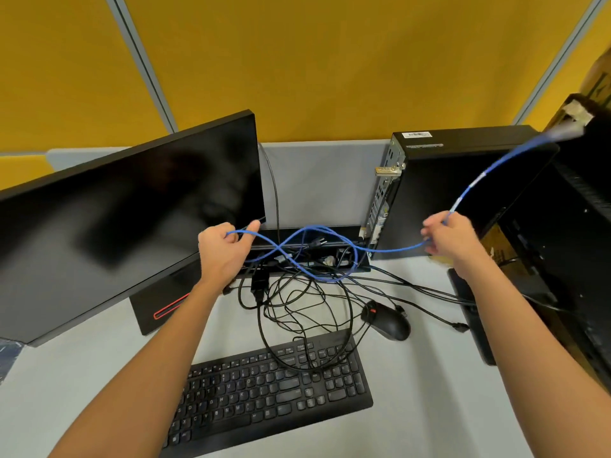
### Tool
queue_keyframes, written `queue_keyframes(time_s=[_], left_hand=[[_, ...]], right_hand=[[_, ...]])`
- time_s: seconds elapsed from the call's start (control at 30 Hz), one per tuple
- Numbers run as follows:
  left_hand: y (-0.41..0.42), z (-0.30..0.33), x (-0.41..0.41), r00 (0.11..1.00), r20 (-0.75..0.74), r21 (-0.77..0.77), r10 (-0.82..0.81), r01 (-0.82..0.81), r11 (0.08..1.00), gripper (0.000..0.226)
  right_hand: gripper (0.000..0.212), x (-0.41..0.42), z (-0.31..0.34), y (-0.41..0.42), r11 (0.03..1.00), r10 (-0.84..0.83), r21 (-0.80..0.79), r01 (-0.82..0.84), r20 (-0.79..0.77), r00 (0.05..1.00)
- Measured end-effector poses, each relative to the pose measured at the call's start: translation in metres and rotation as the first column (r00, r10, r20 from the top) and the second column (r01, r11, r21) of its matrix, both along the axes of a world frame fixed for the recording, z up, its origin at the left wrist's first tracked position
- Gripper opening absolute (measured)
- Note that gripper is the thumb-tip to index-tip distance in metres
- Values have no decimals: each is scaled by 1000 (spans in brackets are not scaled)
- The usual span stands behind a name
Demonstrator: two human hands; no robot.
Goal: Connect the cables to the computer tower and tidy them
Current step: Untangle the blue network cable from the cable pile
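A blue network cable [390, 249] runs between both hands, looping over the cable tray [330, 233] at the desk's back. My left hand [224, 249] pinches one part of it beside the monitor's lower right corner. My right hand [449, 236] grips another part in front of the black computer tower [446, 193], and the cable's free end with its clear plug [562, 133] swings up to the right, blurred. The tower stands upright at the back right, its rear port panel [383, 193] facing left. A tangle of black cables [297, 309] lies on the desk between tray and keyboard.
A black monitor [125, 219] fills the left. A black keyboard [271, 388] lies at the front centre, with cable loops over its top edge. A black mouse [390, 320] sits right of the tangle. A second dark monitor [562, 259] and a cardboard box [595, 87] crowd the right edge.
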State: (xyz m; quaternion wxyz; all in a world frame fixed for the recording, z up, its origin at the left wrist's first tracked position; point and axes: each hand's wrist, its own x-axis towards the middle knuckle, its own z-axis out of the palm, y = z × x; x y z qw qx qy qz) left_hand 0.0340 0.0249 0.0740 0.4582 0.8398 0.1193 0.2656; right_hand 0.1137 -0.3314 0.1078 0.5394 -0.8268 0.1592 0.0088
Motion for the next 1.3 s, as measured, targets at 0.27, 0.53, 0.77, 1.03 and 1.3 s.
queue_keyframes(time_s=[0.27,0.53,0.77,1.03,1.3], left_hand=[[-66,42,22,925,189,-115,-330,354,928,60],[-94,45,18,847,160,-85,-506,523,848,56],[-90,39,-5,739,-163,319,-654,667,674,41],[-83,51,4,795,23,-225,-606,595,772,37],[-89,58,41,814,-197,61,-547,567,822,43]], right_hand=[[9,-29,-2,70,771,595,-96,-629,-242,766],[65,-16,-8,98,684,614,-332,-649,-218,759],[16,-6,7,99,723,324,681,-120,-180,929],[32,1,31,82,863,504,-8,-505,88,860],[31,-20,55,93,505,857,-334,-796,83,509]])
